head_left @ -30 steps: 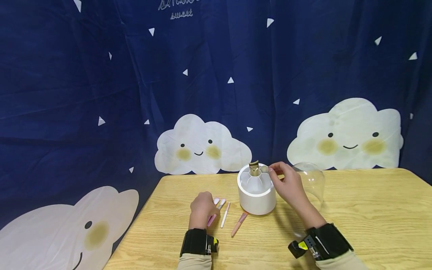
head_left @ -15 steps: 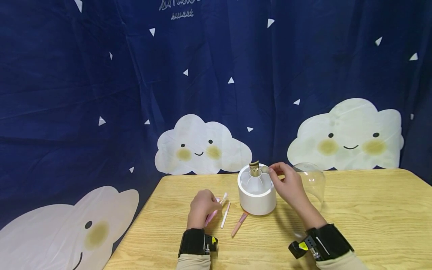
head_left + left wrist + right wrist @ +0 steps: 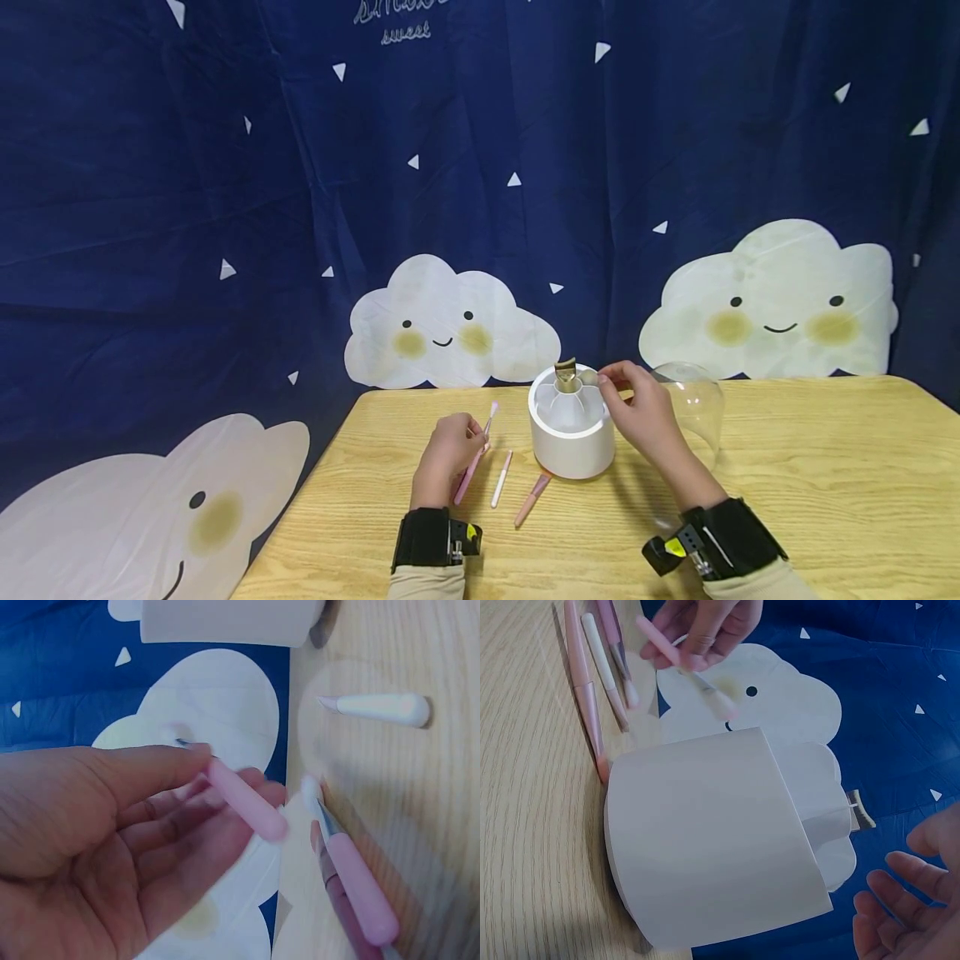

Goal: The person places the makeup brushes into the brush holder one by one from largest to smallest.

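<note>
Currently, left hand [image 3: 452, 447] pinches a pink-handled brush [image 3: 247, 802] between thumb and fingers, tilted, bristle end up, above the worktop [image 3: 825, 475]; a second pink brush [image 3: 363, 892], a white brush [image 3: 502, 480] and a peach brush [image 3: 531, 502] lie nearby; right hand [image 3: 641, 408], fingers loosely bent, is beside the white holder [image 3: 573, 454] (contact unclear), nothing seen in its grasp; gold-topped piece [image 3: 565, 375] stands in the holder.

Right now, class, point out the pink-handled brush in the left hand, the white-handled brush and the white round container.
Pink-handled brush [image 3: 247, 802]: left wrist view, on its handle.
White-handled brush [image 3: 381, 709]: left wrist view, on its handle.
White round container [image 3: 712, 836]: right wrist view, on its outer wall.
</note>
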A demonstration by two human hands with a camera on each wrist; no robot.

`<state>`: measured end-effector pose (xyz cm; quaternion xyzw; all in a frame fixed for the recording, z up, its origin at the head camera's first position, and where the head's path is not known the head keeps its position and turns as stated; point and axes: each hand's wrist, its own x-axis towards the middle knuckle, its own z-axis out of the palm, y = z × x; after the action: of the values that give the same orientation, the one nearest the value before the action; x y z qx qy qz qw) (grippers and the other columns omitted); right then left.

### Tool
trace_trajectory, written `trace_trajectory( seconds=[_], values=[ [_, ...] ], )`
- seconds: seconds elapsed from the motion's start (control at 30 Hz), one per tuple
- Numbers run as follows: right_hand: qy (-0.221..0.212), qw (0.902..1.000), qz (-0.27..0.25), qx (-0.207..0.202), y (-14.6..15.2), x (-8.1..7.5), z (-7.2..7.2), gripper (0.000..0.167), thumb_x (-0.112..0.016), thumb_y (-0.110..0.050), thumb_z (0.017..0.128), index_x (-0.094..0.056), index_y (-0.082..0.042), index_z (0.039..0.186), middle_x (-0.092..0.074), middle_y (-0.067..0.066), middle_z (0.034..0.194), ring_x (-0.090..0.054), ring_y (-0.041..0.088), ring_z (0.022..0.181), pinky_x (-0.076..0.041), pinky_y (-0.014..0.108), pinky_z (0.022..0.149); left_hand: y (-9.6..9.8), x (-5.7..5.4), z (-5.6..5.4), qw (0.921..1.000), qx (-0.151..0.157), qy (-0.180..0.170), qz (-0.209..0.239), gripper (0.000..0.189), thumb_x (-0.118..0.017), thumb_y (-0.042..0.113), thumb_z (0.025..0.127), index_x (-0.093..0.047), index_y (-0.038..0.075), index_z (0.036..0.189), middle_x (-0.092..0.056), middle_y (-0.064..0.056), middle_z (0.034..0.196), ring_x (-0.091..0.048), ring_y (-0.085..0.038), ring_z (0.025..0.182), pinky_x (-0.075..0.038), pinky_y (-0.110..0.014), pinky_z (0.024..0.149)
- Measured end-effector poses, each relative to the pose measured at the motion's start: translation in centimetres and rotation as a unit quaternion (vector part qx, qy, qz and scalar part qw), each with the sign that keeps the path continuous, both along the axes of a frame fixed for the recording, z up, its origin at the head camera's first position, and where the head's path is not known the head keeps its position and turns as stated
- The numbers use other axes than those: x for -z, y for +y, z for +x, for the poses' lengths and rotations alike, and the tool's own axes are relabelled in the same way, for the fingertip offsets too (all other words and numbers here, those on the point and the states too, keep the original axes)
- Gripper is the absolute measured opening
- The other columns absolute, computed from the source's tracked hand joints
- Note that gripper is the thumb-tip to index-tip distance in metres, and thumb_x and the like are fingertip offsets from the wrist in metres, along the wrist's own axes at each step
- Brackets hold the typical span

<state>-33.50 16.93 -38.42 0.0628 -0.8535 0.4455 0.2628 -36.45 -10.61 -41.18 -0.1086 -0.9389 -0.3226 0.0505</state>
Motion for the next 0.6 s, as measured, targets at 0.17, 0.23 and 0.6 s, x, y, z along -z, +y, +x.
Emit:
trace_trajectory(
  seconds=[0.17, 0.23, 0.6],
  values=[
    [0.004, 1.0, 0.001, 0.0, 0.1, 0.0, -0.1, 0.021, -0.057, -0.017, 0.103, -0.066, 0.001, 0.111, -0.066, 0.019, 0.108, -0.063, 0.033, 0.102, -0.053, 0.038, 0.077, 0.1, 0.0, -0.5, 0.9965, 0.019, -0.003, 0.082, 0.01, -0.063, 0.007, 0.099, -0.061, -0.002, 0.098, -0.068, -0.014, 0.078, -0.065, -0.02, 0.06, -0.043, -0.024, 0.049],
    [0.007, 1.0, 0.002, 0.002, 0.1, 0.1, -0.1, 0.021, -0.058, -0.016, 0.102, -0.066, 0.001, 0.11, -0.066, 0.019, 0.107, -0.063, 0.033, 0.101, -0.053, 0.038, 0.076, 0.2, 0.0, -0.7, 0.9935, 0.02, -0.01, 0.112, 0.009, -0.062, 0.006, 0.1, -0.06, -0.003, 0.102, -0.07, -0.016, 0.082, -0.07, -0.025, 0.064, -0.047, -0.025, 0.049],
    [0.026, 0.9997, 0.003, 0.002, 0.1, 0.3, -0.4, 0.019, -0.059, -0.014, 0.101, -0.067, 0.001, 0.107, -0.067, 0.018, 0.103, -0.065, 0.032, 0.097, -0.052, 0.035, 0.072, 0.7, -1.3, -0.4, 0.9879, 0.047, 0.022, 0.146, 0.016, -0.067, 0.002, 0.096, -0.06, -0.004, 0.11, -0.071, -0.012, 0.088, -0.071, -0.024, 0.078, -0.055, -0.03, 0.065]
  ],
)
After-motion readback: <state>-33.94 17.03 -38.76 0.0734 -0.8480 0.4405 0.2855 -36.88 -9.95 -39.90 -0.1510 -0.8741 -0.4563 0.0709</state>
